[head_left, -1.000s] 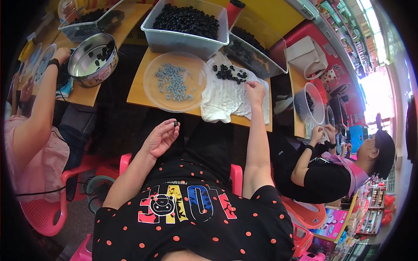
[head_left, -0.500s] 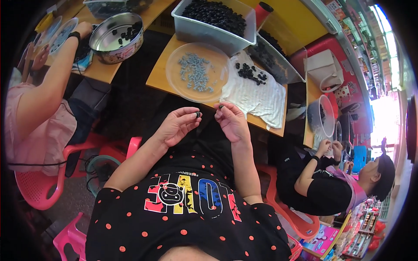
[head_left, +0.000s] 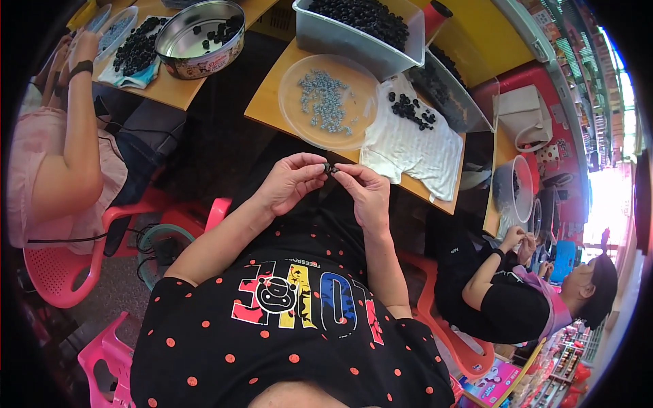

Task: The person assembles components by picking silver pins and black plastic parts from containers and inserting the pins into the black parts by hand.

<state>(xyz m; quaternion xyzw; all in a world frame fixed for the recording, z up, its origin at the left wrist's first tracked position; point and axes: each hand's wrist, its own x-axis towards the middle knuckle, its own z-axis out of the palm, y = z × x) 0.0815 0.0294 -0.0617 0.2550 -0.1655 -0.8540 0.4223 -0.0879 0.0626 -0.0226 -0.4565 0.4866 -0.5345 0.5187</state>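
My left hand (head_left: 296, 185) pinches a small black round part (head_left: 329, 168) between thumb and fingertips. Closed as well, my right hand (head_left: 366, 194) meets it there with a small dark piece in its fingertips. The two pieces touch or nearly touch; the fingers partly hide them. Just beyond my hands, a round clear plastic lid (head_left: 292, 95) on the table carries many small silvery-blue metal pieces (head_left: 325, 102). To its right lies a white cloth (head_left: 408, 158), with several loose black round parts (head_left: 412, 112) on top.
A clear plastic bin (head_left: 360, 41) full of black parts stands behind the lid. On the left table is a round metal tin (head_left: 204, 64). A person in pink (head_left: 64, 163) sits left; another in black (head_left: 507, 292) works at right. A pink stool (head_left: 109, 353) stands lower left.
My hands have come together, so the pieces that were apart now meet. The view has shifted slightly. The left person's hand has moved away from beside the tin.
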